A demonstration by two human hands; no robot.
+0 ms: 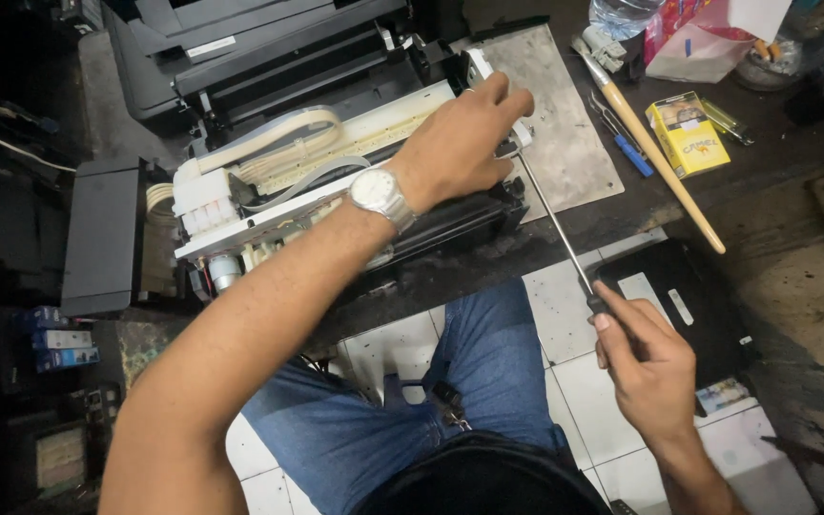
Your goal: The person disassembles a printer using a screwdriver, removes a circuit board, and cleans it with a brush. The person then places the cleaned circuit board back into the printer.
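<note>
Screwdriver slanting up-left from right hand, grip clamping its handle, tip meeting printer mechanism beside left hand, pressing there, fingers curled.

A dark workbench carries an opened printer, metal plate, brush and yellow packet.

Opened printer on the bench, metal plate right of it, brush beyond.
</note>
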